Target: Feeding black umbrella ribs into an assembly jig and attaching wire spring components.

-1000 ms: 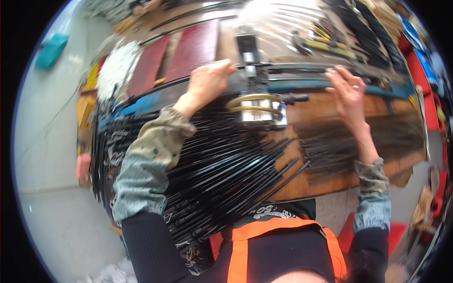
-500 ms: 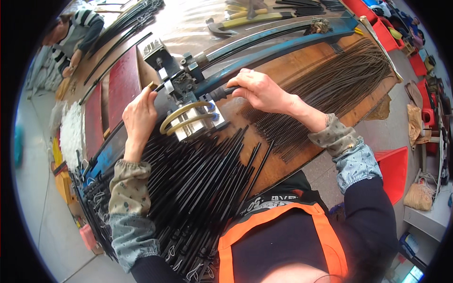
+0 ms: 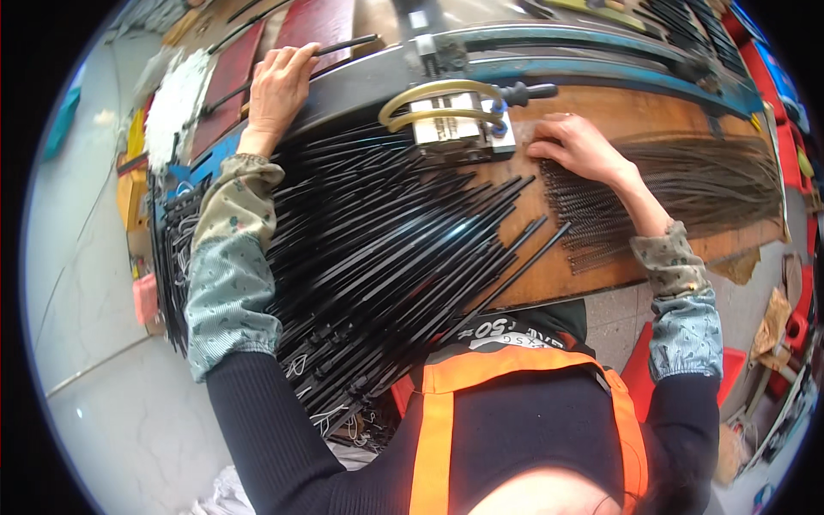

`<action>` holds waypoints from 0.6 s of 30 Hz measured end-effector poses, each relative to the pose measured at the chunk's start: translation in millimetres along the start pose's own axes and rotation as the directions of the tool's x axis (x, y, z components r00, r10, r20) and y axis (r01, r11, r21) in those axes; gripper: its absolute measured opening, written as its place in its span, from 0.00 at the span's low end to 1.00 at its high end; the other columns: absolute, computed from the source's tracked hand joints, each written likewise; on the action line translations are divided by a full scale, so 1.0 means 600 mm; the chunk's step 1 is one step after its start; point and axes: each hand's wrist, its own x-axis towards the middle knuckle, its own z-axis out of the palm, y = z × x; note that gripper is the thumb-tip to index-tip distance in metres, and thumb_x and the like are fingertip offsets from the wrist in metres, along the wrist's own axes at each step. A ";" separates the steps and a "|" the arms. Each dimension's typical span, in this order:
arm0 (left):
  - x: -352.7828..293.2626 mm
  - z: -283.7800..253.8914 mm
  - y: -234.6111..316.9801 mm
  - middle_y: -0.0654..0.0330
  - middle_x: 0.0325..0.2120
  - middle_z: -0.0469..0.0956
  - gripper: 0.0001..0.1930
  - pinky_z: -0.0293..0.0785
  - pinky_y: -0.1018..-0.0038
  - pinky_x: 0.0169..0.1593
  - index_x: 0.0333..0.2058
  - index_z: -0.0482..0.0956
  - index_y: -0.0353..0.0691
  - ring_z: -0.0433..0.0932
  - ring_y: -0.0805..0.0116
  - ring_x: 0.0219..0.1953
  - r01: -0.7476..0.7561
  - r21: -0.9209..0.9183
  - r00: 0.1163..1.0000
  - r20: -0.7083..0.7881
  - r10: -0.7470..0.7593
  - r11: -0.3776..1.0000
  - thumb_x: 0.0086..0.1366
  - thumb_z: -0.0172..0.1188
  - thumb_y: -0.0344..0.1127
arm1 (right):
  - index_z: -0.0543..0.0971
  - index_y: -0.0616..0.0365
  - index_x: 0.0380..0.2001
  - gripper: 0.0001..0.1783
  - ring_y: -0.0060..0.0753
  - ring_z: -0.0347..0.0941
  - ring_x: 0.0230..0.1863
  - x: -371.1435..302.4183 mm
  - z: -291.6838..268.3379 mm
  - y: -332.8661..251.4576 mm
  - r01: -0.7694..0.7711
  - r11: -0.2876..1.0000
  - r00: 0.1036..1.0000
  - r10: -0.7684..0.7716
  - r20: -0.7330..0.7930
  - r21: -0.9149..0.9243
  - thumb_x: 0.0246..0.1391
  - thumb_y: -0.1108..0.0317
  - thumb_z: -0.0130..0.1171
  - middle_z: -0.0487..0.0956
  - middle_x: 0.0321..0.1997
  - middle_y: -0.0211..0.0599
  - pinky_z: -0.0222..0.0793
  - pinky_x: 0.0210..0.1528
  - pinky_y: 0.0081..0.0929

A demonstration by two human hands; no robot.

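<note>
My left hand is closed around a thin black rod, which sticks out to its right above the machine's dark rail. My right hand hovers by the left ends of a bundle of dark coil springs. Its fingers are curled toward the thumb; whether anything is between them I cannot make out. Between the hands stands a silver pneumatic clamp with yellowish hoses and a black handle, untouched by either hand. A large heap of black rods lies below the clamp.
The blue machine rail runs across the wooden table. Dark red boards and white fluffy material lie at the far left. White cords hang at the rods' near ends. A red bin stands at the right.
My right hand has let go of the handle and moved down to the spring ends. My left hand has drawn away from the clamp with the black rod. The view has shifted.
</note>
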 end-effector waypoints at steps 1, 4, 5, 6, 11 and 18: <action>-0.003 -0.010 0.022 0.63 0.31 0.78 0.07 0.70 0.66 0.42 0.39 0.80 0.48 0.77 0.63 0.37 0.022 0.083 0.999 -0.038 -0.019 0.996 0.66 0.60 0.40 | 0.81 0.61 0.30 0.11 0.44 0.75 0.37 -0.003 -0.002 0.005 0.007 1.000 1.000 -0.007 0.011 0.006 0.53 0.63 0.66 0.78 0.29 0.42 0.70 0.40 0.37; -0.064 -0.070 0.070 0.64 0.30 0.78 0.07 0.67 0.67 0.42 0.33 0.80 0.49 0.77 0.65 0.36 0.049 -0.022 0.991 0.127 -0.046 0.999 0.64 0.63 0.43 | 0.82 0.62 0.32 0.11 0.43 0.75 0.36 -0.017 -0.012 0.003 -0.053 0.993 0.998 0.055 -0.022 0.102 0.54 0.64 0.65 0.78 0.29 0.42 0.70 0.40 0.37; -0.081 -0.094 0.100 0.64 0.29 0.77 0.08 0.67 0.67 0.42 0.32 0.80 0.48 0.77 0.65 0.36 0.061 -0.064 0.974 0.222 -0.045 0.996 0.63 0.63 0.44 | 0.83 0.62 0.33 0.11 0.43 0.74 0.35 -0.020 -0.017 0.002 -0.018 0.999 0.998 0.020 -0.059 0.040 0.54 0.64 0.65 0.78 0.29 0.42 0.69 0.40 0.37; -0.098 -0.121 0.129 0.64 0.29 0.77 0.09 0.67 0.66 0.42 0.31 0.80 0.48 0.77 0.64 0.36 0.081 -0.098 0.946 0.321 -0.045 0.992 0.63 0.63 0.45 | 0.83 0.62 0.33 0.11 0.42 0.74 0.34 -0.015 -0.017 -0.004 0.023 1.000 0.995 -0.024 -0.092 -0.017 0.55 0.65 0.65 0.77 0.29 0.42 0.69 0.40 0.36; -0.140 -0.152 0.148 0.59 0.30 0.74 0.14 0.70 0.64 0.42 0.31 0.78 0.42 0.75 0.59 0.37 0.265 -0.110 0.824 0.542 -0.165 0.958 0.62 0.63 0.47 | 0.83 0.64 0.34 0.11 0.34 0.72 0.29 -0.004 -0.015 -0.035 0.002 1.000 0.994 -0.002 -0.111 0.004 0.56 0.65 0.64 0.77 0.27 0.39 0.69 0.35 0.28; -0.150 -0.140 0.135 0.57 0.32 0.72 0.12 0.71 0.63 0.42 0.33 0.76 0.39 0.73 0.55 0.38 0.277 -0.318 0.840 0.539 -0.068 0.907 0.64 0.62 0.42 | 0.83 0.65 0.36 0.12 0.25 0.74 0.30 -0.020 -0.014 -0.063 -0.193 0.973 0.980 0.184 0.078 0.127 0.59 0.64 0.63 0.80 0.27 0.37 0.71 0.35 0.26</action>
